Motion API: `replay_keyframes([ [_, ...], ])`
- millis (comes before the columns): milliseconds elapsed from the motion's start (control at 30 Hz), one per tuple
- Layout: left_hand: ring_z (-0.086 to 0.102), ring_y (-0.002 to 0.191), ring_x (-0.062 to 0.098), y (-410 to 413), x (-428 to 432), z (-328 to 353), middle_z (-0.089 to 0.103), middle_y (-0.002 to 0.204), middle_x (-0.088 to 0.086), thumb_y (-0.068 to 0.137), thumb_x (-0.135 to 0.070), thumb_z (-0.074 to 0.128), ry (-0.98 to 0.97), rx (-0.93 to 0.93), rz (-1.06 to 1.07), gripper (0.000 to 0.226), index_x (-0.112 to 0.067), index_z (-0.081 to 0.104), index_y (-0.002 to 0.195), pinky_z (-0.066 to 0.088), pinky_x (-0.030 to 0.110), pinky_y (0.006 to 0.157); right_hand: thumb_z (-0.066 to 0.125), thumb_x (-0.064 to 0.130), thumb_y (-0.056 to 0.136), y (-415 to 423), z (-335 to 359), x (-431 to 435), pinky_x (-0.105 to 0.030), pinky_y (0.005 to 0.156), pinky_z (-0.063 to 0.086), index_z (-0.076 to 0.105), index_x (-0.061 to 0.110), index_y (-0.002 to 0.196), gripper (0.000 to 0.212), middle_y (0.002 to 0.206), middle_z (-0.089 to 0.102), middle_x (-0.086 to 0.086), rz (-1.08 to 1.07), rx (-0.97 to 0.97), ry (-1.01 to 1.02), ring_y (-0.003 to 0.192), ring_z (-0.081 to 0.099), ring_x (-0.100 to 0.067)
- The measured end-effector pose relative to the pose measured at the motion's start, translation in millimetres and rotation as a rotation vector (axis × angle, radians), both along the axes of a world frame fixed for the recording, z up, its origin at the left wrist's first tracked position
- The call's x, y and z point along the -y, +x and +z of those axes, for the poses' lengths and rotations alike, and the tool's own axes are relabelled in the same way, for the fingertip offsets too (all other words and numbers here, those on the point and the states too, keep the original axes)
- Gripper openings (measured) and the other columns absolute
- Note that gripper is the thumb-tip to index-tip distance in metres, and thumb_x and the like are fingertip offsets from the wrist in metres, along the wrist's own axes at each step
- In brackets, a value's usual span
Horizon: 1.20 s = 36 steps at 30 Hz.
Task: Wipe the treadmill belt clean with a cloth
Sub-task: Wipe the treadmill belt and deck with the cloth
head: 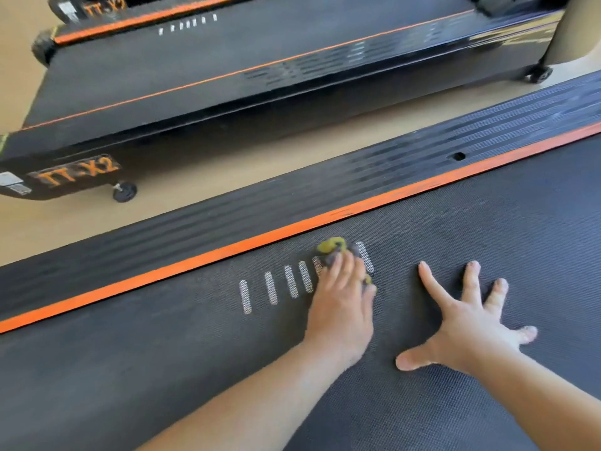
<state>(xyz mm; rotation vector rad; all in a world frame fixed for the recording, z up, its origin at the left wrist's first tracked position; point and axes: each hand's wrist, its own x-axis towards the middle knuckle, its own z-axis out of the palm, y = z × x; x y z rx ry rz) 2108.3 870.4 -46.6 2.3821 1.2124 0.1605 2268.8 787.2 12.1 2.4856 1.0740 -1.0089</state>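
Observation:
The dark textured treadmill belt (422, 418) fills the lower half of the head view. My left hand (341, 304) lies on it and holds a small bunched yellow and grey cloth (331, 247), pressing it down over a row of white dash marks (273, 288) near the belt's far edge. Most of the cloth is hidden under my fingers. My right hand (468, 320) lies flat on the belt to the right, fingers spread wide, holding nothing.
An orange strip (195, 262) and a ribbed black side rail (292, 196) border the belt's far side. Beyond a band of tan floor (227, 164) stands a second black treadmill (195, 76) on small wheels, marked TT-X2.

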Motion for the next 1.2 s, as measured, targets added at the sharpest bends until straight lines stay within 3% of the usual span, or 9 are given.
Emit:
replay_keyframes([
  [67, 0.009, 0.158, 0.021, 19, 0, -4, 0.017, 0.170, 0.006, 0.107, -0.041, 0.018, 0.105, -0.066, -0.290, 0.063, -0.009, 0.024, 0.162, 0.009, 0.044, 0.128, 0.078, 0.091, 0.017, -2, 0, 2, -0.083, 0.109, 0.020, -0.032, 0.076, 0.134, 0.161, 0.157, -0.049, 0.004, 0.012, 0.010, -0.007, 0.149, -0.037, -0.039],
  [133, 0.022, 0.156, 0.021, -3, -14, -10, 0.027, 0.168, 0.005, 0.106, -0.035, 0.021, 0.277, -0.119, -0.357, 0.060, -0.011, 0.030, 0.160, 0.011, 0.041, 0.128, 0.077, 0.092, 0.017, -1, 0, 2, -0.082, 0.109, 0.020, -0.033, 0.075, 0.133, 0.161, 0.158, -0.048, 0.004, 0.022, 0.017, -0.006, 0.150, -0.035, -0.038],
  [333, 0.029, 0.153, 0.022, -137, -35, -12, 0.031, 0.165, 0.008, 0.106, -0.035, 0.026, 0.365, -0.325, -0.094, 0.057, -0.010, 0.039, 0.156, 0.018, 0.038, 0.127, 0.083, 0.087, 0.018, -1, 1, -1, -0.084, 0.108, 0.015, -0.034, 0.077, 0.130, 0.163, 0.156, -0.050, 0.004, 0.002, -0.019, -0.023, 0.149, -0.038, -0.038],
  [467, -0.013, 0.157, 0.015, -82, -5, -2, -0.009, 0.170, 0.000, 0.110, -0.047, 0.015, 0.022, -0.085, 0.111, 0.062, -0.016, 0.008, 0.163, -0.010, 0.031, 0.125, 0.084, 0.087, 0.016, -4, 2, 0, -0.084, 0.109, 0.015, -0.033, 0.078, 0.130, 0.163, 0.156, -0.050, 0.005, -0.008, -0.024, -0.018, 0.149, -0.038, -0.037],
  [667, -0.033, 0.150, 0.008, -81, -1, -2, -0.029, 0.167, -0.008, 0.106, -0.061, 0.014, 0.044, -0.170, -0.011, 0.071, -0.026, -0.011, 0.163, -0.017, 0.031, 0.123, 0.079, 0.092, 0.015, -3, 4, 3, -0.083, 0.110, 0.017, -0.032, 0.076, 0.133, 0.162, 0.158, -0.048, 0.006, 0.011, -0.007, -0.013, 0.151, -0.035, -0.037],
  [833, -0.018, 0.156, 0.013, -100, -47, -10, -0.018, 0.170, -0.004, 0.105, -0.064, 0.022, 0.149, -0.232, -0.057, 0.069, -0.034, 0.003, 0.163, -0.005, 0.040, 0.128, 0.080, 0.091, 0.014, -2, 2, 2, -0.084, 0.110, 0.015, -0.033, 0.077, 0.131, 0.163, 0.157, -0.049, 0.006, -0.004, -0.019, -0.015, 0.150, -0.037, -0.037],
  [967, 0.005, 0.159, 0.022, -84, -45, -8, 0.004, 0.171, 0.002, 0.108, -0.047, 0.017, 0.126, -0.125, 0.115, 0.064, -0.015, 0.019, 0.163, 0.000, 0.038, 0.129, 0.083, 0.088, 0.016, -2, 0, 1, -0.084, 0.110, 0.014, -0.039, 0.077, 0.125, 0.163, 0.155, -0.051, 0.005, -0.018, -0.031, -0.022, 0.149, -0.038, -0.036],
  [1133, 0.016, 0.157, 0.023, -66, 1, -5, 0.018, 0.169, 0.009, 0.108, -0.033, 0.021, 0.197, -0.036, -0.484, 0.058, -0.010, 0.023, 0.162, 0.001, 0.035, 0.128, 0.082, 0.089, 0.015, -3, 1, 0, -0.084, 0.110, 0.014, -0.042, 0.077, 0.118, 0.162, 0.154, -0.053, 0.005, -0.022, -0.030, -0.029, 0.148, -0.039, -0.037],
  [1200, 0.005, 0.158, 0.018, -72, -32, -14, 0.007, 0.170, 0.005, 0.110, -0.025, 0.023, 0.243, -0.053, -0.459, 0.055, -0.015, 0.012, 0.163, 0.006, 0.039, 0.129, 0.083, 0.088, 0.016, -2, 1, -1, -0.084, 0.110, 0.013, -0.040, 0.078, 0.121, 0.162, 0.154, -0.053, 0.005, -0.021, -0.032, -0.035, 0.148, -0.040, -0.037],
])
